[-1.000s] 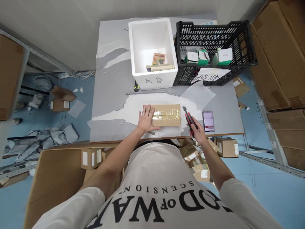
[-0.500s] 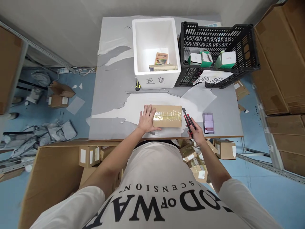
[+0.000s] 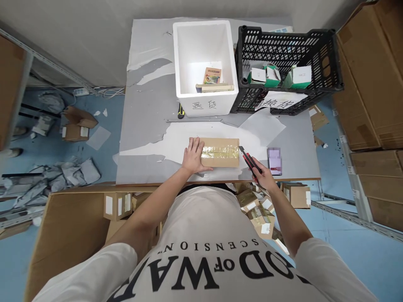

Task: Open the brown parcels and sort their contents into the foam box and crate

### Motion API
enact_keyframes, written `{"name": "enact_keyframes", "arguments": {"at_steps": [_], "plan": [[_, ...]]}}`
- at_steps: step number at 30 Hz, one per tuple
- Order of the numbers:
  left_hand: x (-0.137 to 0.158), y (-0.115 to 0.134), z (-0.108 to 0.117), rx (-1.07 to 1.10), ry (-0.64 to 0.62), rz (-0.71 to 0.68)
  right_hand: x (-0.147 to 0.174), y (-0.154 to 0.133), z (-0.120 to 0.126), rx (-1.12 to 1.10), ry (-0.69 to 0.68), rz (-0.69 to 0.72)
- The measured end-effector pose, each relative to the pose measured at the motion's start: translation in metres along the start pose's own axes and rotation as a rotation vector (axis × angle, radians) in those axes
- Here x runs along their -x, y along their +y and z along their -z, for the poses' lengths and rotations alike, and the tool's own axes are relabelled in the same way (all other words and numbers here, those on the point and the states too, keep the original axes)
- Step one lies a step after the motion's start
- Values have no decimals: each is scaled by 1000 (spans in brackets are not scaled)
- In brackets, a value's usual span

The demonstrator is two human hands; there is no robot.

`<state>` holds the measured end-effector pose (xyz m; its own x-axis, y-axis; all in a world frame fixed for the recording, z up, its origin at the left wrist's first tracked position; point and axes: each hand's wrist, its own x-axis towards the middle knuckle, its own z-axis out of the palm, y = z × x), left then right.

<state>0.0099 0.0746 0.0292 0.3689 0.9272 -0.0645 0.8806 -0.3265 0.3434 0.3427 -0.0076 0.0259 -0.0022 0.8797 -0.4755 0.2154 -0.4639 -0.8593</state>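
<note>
A cardboard box [image 3: 223, 161] with shiny tape along its top lies flat near the table's front edge. My left hand [image 3: 192, 157] holds its left end, fingers spread over the top and thumb by the near edge. In my right hand [image 3: 263, 174] is a red and black utility knife [image 3: 251, 162], gripped by its handle. Its blade tip points up and left, at the box's right edge; whether it touches the cardboard I cannot tell. To the right of that hand lies a phone [image 3: 275, 161] with its screen lit and blurred.
Behind the box stand a white foam bin [image 3: 206, 105] with books inside and a black plastic crate [image 3: 286, 37] holding green and white cartons. A yellow and black cutter [image 3: 180, 111] lies beside the bin. Cardboard boxes [image 3: 117, 205] lie below the table's front edge.
My right hand and the knife have shifted slightly, the blade tip moving a little lower beside the box's right end. My left hand stays on the box.
</note>
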Motion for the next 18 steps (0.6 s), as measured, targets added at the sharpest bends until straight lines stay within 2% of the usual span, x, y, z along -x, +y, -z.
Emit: {"name": "enact_keyframes", "arguments": {"at_steps": [4, 12, 18], "plan": [[0, 0, -1, 48, 36, -16, 13, -4, 10, 84, -54, -17], [2, 1, -4, 45, 13, 5, 20, -30, 27, 317, -141, -28], [1, 0, -4, 35, -7, 24, 48, -24, 21, 295, -200, -42]]}}
